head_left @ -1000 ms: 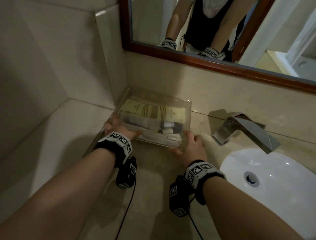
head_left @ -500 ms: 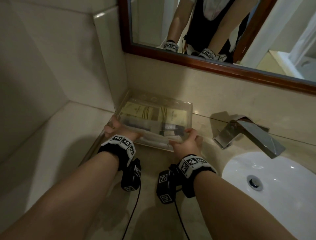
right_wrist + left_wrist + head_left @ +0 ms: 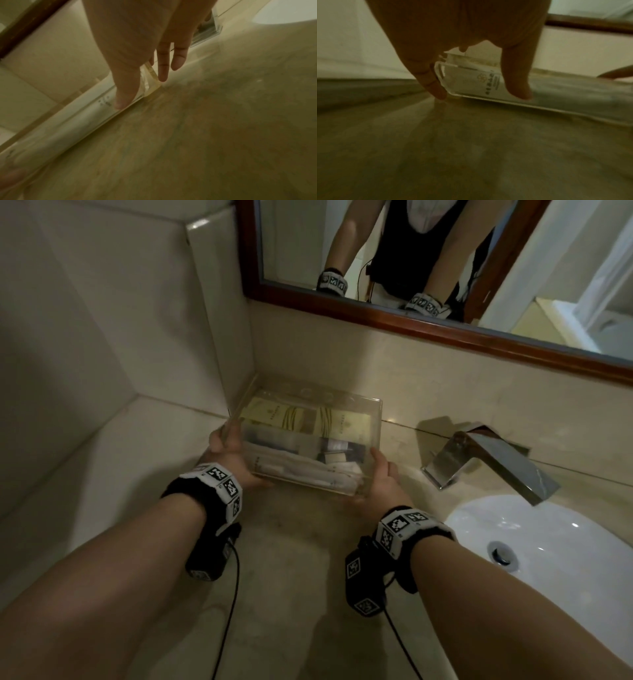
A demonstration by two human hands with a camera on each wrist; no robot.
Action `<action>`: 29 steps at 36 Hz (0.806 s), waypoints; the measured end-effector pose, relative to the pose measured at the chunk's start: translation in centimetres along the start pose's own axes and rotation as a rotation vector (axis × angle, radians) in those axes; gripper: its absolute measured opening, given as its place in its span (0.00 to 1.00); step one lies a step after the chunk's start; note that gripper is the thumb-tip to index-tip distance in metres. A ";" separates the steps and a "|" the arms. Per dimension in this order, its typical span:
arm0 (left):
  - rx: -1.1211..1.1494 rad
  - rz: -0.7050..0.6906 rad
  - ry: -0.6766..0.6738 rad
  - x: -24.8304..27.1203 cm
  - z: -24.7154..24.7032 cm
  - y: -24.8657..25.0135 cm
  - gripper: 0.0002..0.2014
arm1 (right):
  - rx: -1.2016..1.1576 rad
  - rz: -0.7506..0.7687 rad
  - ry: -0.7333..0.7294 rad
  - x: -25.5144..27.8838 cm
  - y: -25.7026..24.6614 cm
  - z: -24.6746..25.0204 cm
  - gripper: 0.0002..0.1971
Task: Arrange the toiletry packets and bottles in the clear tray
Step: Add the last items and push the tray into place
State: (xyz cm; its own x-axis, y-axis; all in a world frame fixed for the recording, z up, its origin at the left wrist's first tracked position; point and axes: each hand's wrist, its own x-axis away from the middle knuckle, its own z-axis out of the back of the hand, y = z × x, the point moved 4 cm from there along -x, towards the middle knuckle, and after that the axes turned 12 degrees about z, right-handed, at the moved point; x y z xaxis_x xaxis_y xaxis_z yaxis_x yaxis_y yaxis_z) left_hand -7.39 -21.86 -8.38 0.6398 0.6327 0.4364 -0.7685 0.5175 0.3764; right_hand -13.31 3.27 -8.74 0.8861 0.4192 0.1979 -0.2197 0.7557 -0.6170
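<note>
The clear tray sits on the beige counter in the corner under the mirror. Inside lie two cream packets, small dark bottles and white packets along the front wall. My left hand grips the near left corner, thumb on the front wall and fingers on the left side. The left wrist view shows that hand straddling the tray. My right hand holds the near right corner. In the right wrist view its thumb and fingers bracket the tray.
A chrome faucet and a white sink basin lie to the right of the tray. A wood-framed mirror hangs above. Tiled walls close in behind and on the left. Bare counter stretches toward me.
My right hand has slid from the tray's front wall out to its near right corner. The left hand keeps its hold on the left corner, and the tray stays in the corner.
</note>
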 end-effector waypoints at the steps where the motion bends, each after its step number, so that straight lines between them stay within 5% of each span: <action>1: 0.002 -0.001 0.005 0.0 0.1 -0.1 0.68 | 0.001 -0.004 -0.001 0.0 0.0 0.0 0.54; 10: -0.150 0.067 0.022 -1.5 1.3 1.4 0.56 | -0.011 -0.055 0.110 -0.7 -0.3 0.5 0.36; 29: -0.216 0.124 0.071 -3.4 1.1 1.8 0.47 | 0.022 -0.097 0.048 -2.2 0.0 0.5 0.33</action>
State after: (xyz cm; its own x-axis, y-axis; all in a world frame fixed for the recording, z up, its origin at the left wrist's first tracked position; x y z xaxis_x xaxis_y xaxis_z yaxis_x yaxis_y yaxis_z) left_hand -10.97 -23.68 -8.31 0.5441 0.7338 0.4068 -0.8305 0.5398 0.1372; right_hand -15.47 2.63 -8.80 0.9222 0.3191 0.2185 -0.1405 0.8028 -0.5794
